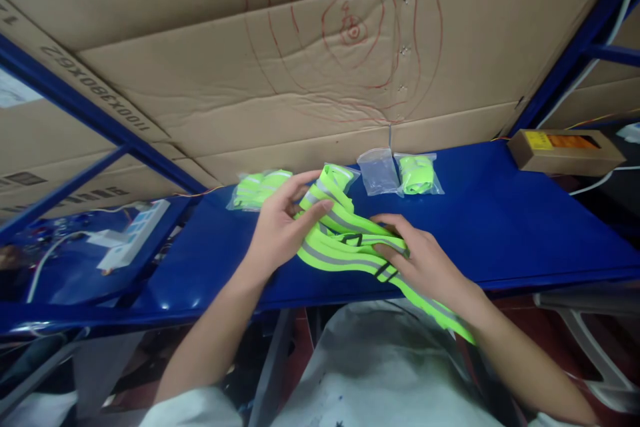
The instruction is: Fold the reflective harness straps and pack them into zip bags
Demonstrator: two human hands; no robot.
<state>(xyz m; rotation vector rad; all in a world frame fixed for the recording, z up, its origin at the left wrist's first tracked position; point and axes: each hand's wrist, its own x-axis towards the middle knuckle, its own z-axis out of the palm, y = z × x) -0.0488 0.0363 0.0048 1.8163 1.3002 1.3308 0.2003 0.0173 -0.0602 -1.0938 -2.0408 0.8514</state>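
Between my two hands is a neon-green reflective strap (345, 257) with grey stripes and black buckles. My left hand (285, 223) is closed round its folded, looped end, thumb on top. My right hand (417, 250) pinches another stretch of it close to a black slider, and a loose tail hangs past the wrist toward my lap. Just behind my left hand lies a clear bag of green straps (260, 188). A second bagged green bundle (417, 173) rests farther right, beside a flat clear plastic bag (379, 171).
A blue shelf table (490, 220) is under the work, backed by cardboard (310, 80) with red drawn rings. At the right end stands a small brown box (565, 151). A white power strip (135, 233) with cables is on the left, behind a blue frame bar.
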